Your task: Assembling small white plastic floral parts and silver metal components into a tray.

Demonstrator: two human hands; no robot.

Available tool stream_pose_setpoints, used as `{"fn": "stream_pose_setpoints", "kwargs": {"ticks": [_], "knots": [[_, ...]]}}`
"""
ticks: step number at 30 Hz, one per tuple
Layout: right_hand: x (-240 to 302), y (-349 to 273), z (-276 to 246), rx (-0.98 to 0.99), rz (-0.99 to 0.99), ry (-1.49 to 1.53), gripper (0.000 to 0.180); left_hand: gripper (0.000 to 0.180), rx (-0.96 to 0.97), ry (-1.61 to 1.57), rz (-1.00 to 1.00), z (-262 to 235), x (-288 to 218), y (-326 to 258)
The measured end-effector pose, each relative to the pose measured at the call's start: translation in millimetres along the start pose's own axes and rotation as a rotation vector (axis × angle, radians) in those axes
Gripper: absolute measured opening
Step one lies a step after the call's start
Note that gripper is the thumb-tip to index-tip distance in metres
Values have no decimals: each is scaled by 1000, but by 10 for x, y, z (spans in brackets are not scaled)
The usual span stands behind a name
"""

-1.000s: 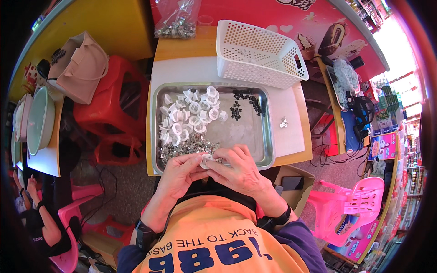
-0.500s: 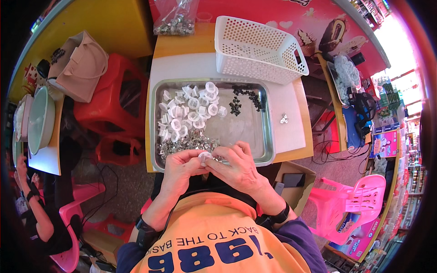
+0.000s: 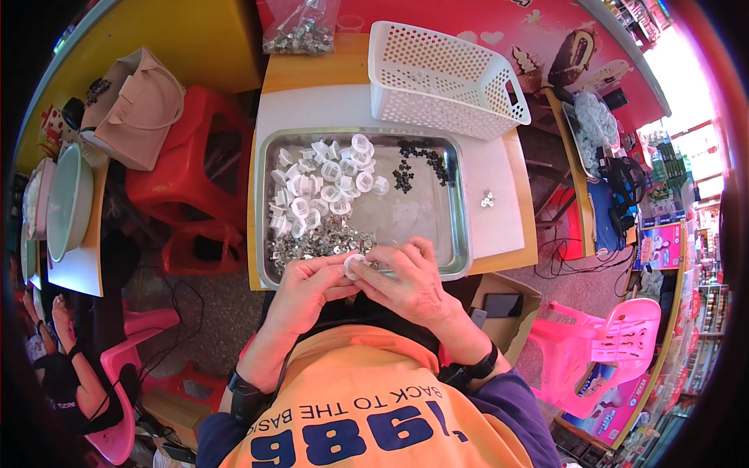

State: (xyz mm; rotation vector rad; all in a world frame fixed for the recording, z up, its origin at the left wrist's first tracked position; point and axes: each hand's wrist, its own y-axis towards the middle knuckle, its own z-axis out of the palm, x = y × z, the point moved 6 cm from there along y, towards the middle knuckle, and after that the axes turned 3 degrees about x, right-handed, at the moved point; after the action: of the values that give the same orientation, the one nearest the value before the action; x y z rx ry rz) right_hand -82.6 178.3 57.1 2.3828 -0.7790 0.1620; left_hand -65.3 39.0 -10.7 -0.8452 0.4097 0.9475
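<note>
Two bare hands meet over the near rim of a shallow steel tray, at about six o'clock from the tray's middle. The left hand and the right hand are drawn close together, fingertips pinching a small white plastic cap between them; a tiny metal piece seems to sit against the cap on the right hand's side, though it is too small to make out clearly.

Inside the tray, a heap of white plastic caps lies toward ten o'clock, a pile of small silvery metal parts lies at about seven o'clock just beyond the left hand, and a scatter of small black parts sits toward one o'clock. The tray's right half is mostly bare metal.

Outside the tray, at three o'clock, a few loose silvery bits rest on the white tabletop. At twelve to one o'clock stands a white perforated plastic basket, touching or just beside the tray's far rim. A clear bag of metal parts lies at eleven o'clock, well beyond the tray. A red plastic stool stands at nine o'clock beside the table, with a beige handbag next to it.
</note>
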Motion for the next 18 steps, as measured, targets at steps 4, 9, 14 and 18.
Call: {"fn": "stream_pose_setpoints", "kwargs": {"ticks": [4, 9, 14, 18], "knots": [[26, 39, -97, -6, -31, -35, 42, 31, 93, -66, -16, -5, -55, -38], [74, 22, -44, -7, -91, -65, 44, 29, 88, -128, -76, -42, 35, 19], [81, 49, -23, -72, -11, -106, 40, 29, 70, -184, -56, -21, 51, 38], [65, 27, -30, -130, 2, -99, 40, 31, 61, -151, -30, -30, 37, 42]]}}
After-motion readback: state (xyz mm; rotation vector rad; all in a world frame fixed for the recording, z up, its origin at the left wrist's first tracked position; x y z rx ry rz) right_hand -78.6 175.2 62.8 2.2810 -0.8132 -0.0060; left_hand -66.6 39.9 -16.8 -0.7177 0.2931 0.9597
